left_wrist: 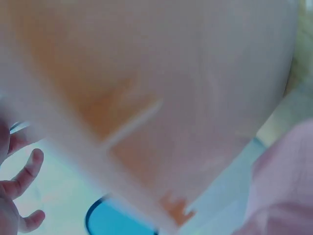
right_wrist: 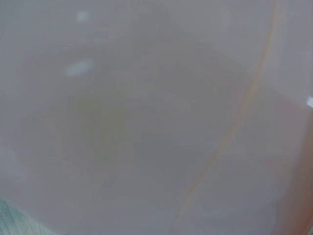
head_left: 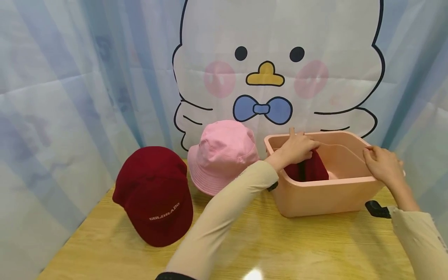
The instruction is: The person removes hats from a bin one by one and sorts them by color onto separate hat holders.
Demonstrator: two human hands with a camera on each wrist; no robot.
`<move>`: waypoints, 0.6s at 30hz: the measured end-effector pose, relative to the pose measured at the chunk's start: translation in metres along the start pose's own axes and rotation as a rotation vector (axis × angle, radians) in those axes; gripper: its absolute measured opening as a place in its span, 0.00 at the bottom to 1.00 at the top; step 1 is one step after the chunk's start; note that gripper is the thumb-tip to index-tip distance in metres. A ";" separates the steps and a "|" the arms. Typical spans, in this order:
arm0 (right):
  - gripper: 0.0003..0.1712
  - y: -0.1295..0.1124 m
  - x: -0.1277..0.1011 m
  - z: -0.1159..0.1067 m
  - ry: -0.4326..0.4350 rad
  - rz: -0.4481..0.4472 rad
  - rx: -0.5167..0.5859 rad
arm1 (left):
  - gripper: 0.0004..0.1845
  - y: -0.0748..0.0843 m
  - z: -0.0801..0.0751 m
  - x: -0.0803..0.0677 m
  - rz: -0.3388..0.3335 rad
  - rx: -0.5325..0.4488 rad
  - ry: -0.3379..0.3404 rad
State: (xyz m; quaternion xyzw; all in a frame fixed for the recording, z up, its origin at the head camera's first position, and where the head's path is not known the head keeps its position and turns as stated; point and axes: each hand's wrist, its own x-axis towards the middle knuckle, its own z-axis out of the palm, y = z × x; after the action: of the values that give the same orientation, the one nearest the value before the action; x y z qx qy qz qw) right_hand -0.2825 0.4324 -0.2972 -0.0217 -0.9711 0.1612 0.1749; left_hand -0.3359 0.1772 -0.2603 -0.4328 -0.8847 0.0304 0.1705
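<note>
In the head view, my left hand (head_left: pixel 297 147) reaches over the left side of a peach plastic bin (head_left: pixel 336 196). Its fingertips pinch the upper edge of a dark red cloth item (head_left: pixel 316 167) with a black strip, which stands inside the bin; the near wall hides its lower part. Some fingers of that hand are spread in the left wrist view, beside the blurred outer wall of the bin (left_wrist: pixel 220 98). On the opposite side, my right hand (head_left: pixel 385 165) grips the bin's right rim. The right wrist view shows mostly the bin's blurred wall (right_wrist: pixel 146 137).
A pink bucket hat (head_left: pixel 227 146) stands left of the bin, close to my left forearm. Farther left is a dark red cap (head_left: pixel 154 194) lettered COLORADO. They stand on a wooden table (head_left: pixel 280 249), with a printed curtain (head_left: pixel 266 35) behind.
</note>
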 end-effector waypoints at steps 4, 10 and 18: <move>0.32 0.001 0.001 0.000 0.001 0.000 -0.001 | 0.10 -0.006 -0.023 -0.007 0.003 0.056 0.031; 0.32 -0.001 0.002 0.001 0.004 -0.002 0.003 | 0.12 -0.019 -0.062 -0.021 0.021 0.164 0.115; 0.32 -0.002 -0.001 0.002 0.005 0.000 0.005 | 0.15 -0.048 -0.118 -0.050 -0.025 0.225 0.256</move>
State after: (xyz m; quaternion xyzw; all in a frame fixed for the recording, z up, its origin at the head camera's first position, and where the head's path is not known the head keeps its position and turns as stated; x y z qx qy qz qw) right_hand -0.2825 0.4296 -0.2981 -0.0218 -0.9702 0.1636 0.1773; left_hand -0.3047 0.0972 -0.1533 -0.4004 -0.8520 0.0718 0.3297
